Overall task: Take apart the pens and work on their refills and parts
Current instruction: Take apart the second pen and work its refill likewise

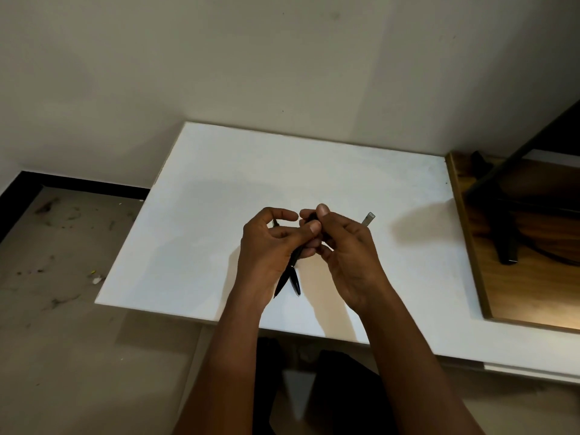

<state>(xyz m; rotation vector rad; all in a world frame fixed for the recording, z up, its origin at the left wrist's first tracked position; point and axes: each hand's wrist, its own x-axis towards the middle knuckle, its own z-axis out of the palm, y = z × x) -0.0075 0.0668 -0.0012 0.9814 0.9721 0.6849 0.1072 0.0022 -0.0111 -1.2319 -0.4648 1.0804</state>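
Observation:
Above the white table (194,240), both hands meet at its middle. My left hand (266,249) grips black pens (290,274); two dark pointed ends stick out below the palm toward me. My right hand (345,246) pinches the upper end of a black pen part (312,218) between thumb and fingers. A grey, square-ended pen part (367,218) pokes out behind my right hand; whether it lies on the table or is held I cannot tell. Fingers hide how the pieces join.
A wooden desk (527,296) adjoins the table on the right and carries a black stand (499,211). The wall runs along the table's far edge. Left of the table lies a stained floor (62,277) with small scraps.

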